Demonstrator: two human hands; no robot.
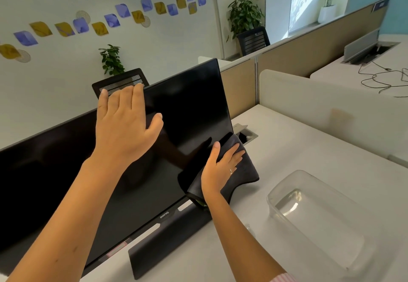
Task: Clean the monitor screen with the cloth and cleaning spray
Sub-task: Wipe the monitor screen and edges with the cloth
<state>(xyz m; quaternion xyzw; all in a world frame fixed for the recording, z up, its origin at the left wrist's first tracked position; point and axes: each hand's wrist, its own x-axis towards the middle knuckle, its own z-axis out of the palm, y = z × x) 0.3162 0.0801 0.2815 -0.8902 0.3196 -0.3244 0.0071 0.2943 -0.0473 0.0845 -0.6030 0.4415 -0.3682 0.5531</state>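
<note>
Monitor (187, 109) sits on the white tabletop (287, 140), screen dark and off. Left hand (125, 127) lies flat on the upper screen, fingers spread and reaching the top edge — bracing, gripping nothing. Right hand (218, 167) is open too, palm pressing a dark grey cloth (245, 171) against the lower right corner of the screen. Clear plastic tub (315, 215) stands on the tabletop just right of the cloth — apart from both hands.

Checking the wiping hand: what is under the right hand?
The dark cloth lies under the right hand, pressed against the monitor at its lower right corner. The screen area beneath the cloth is hidden.
</note>
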